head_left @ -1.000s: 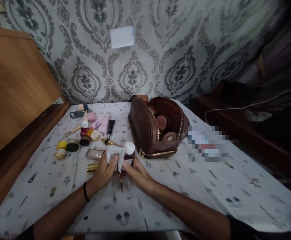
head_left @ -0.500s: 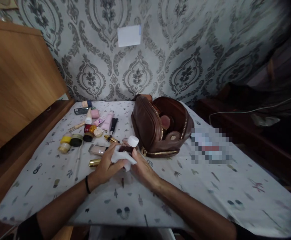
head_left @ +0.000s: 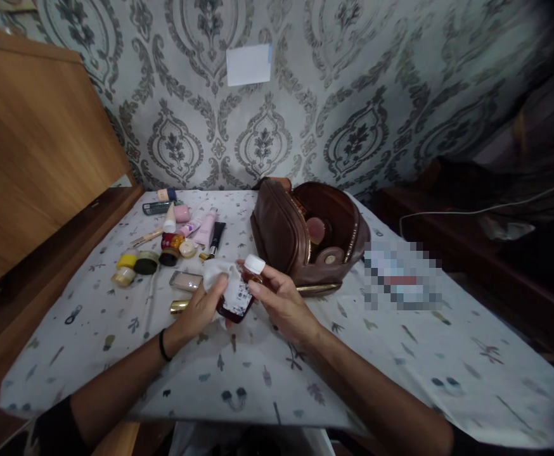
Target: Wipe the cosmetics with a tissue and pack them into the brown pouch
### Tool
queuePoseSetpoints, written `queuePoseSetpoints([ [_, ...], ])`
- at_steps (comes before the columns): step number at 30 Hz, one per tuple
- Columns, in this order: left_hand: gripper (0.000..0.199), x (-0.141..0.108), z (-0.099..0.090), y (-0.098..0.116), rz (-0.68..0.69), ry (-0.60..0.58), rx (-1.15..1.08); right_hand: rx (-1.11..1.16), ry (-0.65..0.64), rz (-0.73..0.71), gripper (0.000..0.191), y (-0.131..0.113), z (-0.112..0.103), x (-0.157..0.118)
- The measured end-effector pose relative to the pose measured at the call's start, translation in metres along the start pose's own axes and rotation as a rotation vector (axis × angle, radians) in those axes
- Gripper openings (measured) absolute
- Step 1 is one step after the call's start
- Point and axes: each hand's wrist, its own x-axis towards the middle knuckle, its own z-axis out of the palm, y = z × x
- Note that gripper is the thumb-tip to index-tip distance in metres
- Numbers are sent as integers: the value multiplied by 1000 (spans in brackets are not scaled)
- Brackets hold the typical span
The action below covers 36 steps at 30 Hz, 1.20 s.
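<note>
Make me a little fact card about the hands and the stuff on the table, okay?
Left hand: holds white cloth against the bottle
Right hand: holds the bottle near its white cap
Bottle color: dark red
Bag: brown, open, round pink thing inside
Left of bag: pink tubes, black tube, small jars
Table cover: white with little printed pictures

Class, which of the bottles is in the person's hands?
The dark red, white-capped bottle: the right hand holds it, with a white cloth against it; the beige bottle lies on the table.
</note>
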Motion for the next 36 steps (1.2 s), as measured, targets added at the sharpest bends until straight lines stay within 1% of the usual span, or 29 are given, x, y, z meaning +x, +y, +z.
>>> queuePoseSetpoints([
  [2,46,3,1,-1,-51,33,-51,8,2,-16,45,-1,0,0],
  [3,51,4,1,-1,-91,1,-75,3,-3,-30,43,-2,-1,1],
  [5,64,5,3,-1,-185,-148,-155,-17,-31,-49,43,-3,-2,1],
  [7,71,3,4,0,-234,-298,-258,-35,-58,-45,45,-4,-3,2],
  [8,70,1,4,1,-243,-358,-301,-42,-57,-42,46,-4,-4,3],
  [10,66,-1,1,1,-228,-431,-326,-50,-18,-58,47,-4,-5,3],
  [14,59,-1,-4,3,-138,-529,-244,-84,35,-94,44,-5,-7,3],
  [16,48,0,-5,7,-99,-498,-173,-145,52,-109,43,-6,-8,1],
  [18,36,0,-3,12,-57,-420,-92,-219,70,-125,43,-7,-9,-1],
  [20,35,0,-2,17,-7,-351,-49,-261,70,-119,43,-7,-9,-2],
  [22,40,1,-2,18,24,-321,-50,-263,61,-110,43,-6,-8,-3],
  [25,42,2,-5,13,10,-295,-57,-280,70,-135,41,-4,-6,-2],
  [29,38,3,-7,9,12,-288,-32,-348,82,-188,38,-7,-3,-3],
  [33,37,4,-8,10,43,-310,-24,-361,83,-173,39,-12,-1,-6],
  [36,32,4,-8,8,54,-283,-23,-324,85,-135,42,-12,1,-7],
])
